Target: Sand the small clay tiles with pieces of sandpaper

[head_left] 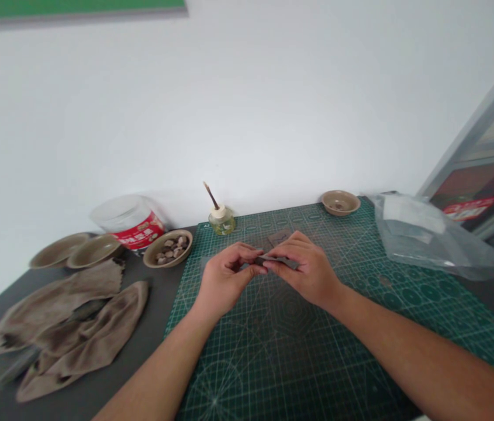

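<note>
In the head view, both my hands meet above the middle of the green cutting mat (238,351). My left hand (229,275) pinches one end of a small, thin, dark grey-brown piece (266,259) between thumb and fingers. The other end is pinched by my right hand (306,266). Fingers cover much of the piece, so its exact kind cannot be made out. Just behind my fingers a small brownish flat square (278,238) lies on the mat, partly hidden by my right hand.
Left of the mat are a bowl of brown lumps (168,250), a red-labelled plastic tub (135,225), two shallow bowls (93,251) and stained cloths (84,327). A glass jar with a brush (221,221) stands at the back; a small bowl (341,202) and plastic bag (431,234) lie right.
</note>
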{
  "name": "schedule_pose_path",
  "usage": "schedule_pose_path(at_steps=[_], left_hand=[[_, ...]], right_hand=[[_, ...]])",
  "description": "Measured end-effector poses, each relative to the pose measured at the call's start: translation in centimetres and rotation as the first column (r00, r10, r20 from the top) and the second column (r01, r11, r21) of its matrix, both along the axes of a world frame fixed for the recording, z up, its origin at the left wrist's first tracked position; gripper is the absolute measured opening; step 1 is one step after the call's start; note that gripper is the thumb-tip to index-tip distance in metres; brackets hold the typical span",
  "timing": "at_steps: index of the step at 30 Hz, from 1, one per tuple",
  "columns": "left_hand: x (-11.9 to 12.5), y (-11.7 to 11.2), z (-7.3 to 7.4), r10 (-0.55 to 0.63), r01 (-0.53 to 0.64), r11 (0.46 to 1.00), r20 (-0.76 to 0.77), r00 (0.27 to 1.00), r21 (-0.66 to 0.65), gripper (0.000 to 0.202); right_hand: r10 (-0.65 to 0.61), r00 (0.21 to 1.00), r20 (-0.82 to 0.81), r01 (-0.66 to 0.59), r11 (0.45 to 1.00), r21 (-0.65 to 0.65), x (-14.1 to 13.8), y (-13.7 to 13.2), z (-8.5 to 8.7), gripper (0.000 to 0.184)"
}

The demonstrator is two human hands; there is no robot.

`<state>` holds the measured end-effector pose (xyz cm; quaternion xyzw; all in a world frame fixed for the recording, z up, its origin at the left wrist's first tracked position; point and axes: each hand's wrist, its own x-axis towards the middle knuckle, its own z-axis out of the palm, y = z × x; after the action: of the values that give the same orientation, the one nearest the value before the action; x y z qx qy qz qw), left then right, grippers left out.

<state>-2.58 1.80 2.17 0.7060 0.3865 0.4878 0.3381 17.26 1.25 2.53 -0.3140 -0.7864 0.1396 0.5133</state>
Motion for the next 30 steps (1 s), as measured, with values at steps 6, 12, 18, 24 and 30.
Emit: schedule_pose_path(at_steps=[6, 12, 18, 24, 30], left_hand=[[0.18, 0.04, 0.04, -0.026, 0.026, 0.999, 0.033, 0.999, -0.027, 0.011], [0.4, 0.2, -0.22, 0.014, -0.005, 0.993, 0.078, 0.997, -0.118, 0.013], [0.34, 0.28, -0.21, -0.021, 0.028, 0.992, 0.06, 0.998, -0.122, 0.014], [0.38, 0.37, -0.35, -0.014, 0.022, 0.988, 0.053, 0.999, -0.15, 0.015], [0.15, 0.54, -0.72, 0.012, -0.008, 0.992, 0.03, 0.999, -0.128, 0.015]], right_hand=[[-0.025, 1.0, 0.004, 0.025, 1.0, -0.016, -0.14, 0.18, -0.47, 0.008], [-0.028, 1.0, -0.004, 0.028, 0.999, -0.02, -0.32, 0.1, -0.5, 0.006], [-0.028, 0.999, 0.038, 0.029, 0.999, -0.027, -0.31, 0.36, -0.69, 0.01], [-0.019, 0.997, 0.074, 0.021, 0.999, -0.025, -0.12, 0.28, -0.54, 0.015], [-0.069, 0.995, 0.074, 0.074, 0.995, -0.074, -0.14, 0.12, -0.65, 0.011]])
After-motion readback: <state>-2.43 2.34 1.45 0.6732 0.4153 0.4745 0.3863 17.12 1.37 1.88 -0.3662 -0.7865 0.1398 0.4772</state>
